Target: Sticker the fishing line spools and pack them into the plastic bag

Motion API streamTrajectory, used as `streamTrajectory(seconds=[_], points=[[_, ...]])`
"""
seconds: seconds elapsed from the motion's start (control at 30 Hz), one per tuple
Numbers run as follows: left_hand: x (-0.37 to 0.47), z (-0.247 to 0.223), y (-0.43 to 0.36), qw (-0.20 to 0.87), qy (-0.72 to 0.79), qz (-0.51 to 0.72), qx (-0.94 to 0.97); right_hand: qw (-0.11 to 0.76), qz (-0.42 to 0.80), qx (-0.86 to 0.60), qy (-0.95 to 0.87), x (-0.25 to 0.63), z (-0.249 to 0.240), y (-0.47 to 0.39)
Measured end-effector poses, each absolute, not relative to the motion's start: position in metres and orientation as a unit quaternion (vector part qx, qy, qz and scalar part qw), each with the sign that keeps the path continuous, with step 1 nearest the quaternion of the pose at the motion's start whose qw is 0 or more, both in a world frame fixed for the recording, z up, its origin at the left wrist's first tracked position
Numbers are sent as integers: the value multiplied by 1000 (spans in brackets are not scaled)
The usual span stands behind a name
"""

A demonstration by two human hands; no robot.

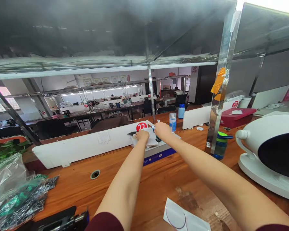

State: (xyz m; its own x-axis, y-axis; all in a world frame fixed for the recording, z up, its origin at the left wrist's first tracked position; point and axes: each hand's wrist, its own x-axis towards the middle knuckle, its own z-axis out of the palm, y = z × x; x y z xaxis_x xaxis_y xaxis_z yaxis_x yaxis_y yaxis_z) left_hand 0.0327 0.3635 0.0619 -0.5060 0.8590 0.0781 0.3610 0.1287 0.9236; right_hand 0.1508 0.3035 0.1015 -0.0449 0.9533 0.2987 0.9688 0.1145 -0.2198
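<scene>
Wooden desk (pixel 115 179): both hands' fingers (pixel 142 134) on white paper (pixel 151 141) (grip unclear) atop box (pixel 159 152)

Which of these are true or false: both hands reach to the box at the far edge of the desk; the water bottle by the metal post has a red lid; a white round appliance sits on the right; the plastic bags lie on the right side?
1. Both hands reach to the box at the desk's far edge. True: the left hand and the right hand rest on papers atop the white and blue box.
2. The water bottle has a red lid. False: its lid is green.
3. A white round appliance sits on the right. True.
4. The plastic bags lie on the right. False: they lie on the left.
</scene>
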Motion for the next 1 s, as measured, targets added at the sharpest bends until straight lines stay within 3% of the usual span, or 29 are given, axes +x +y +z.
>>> streamTrajectory(seconds=[0.2,0.4,0.5,0.6,0.8,0.9,1.0], points=[[-9,107,340,191,684,550,440,162,30,-622,-766,120,94,301],[-6,122,278,193,620,579,493,170,21,-627,-760,166,87,242],[10,104,216,279,550,521,590,77,76,-618,-779,200,53,175],[14,70,142,366,470,358,719,-24,156,-598,-786,228,7,106],[-1,-14,46,354,527,233,737,-22,168,-647,-744,247,-47,48],[-9,-37,28,310,547,249,737,-1,178,-649,-740,238,-40,37],[-13,-42,19,216,533,328,749,44,82,-670,-736,220,-28,16]])
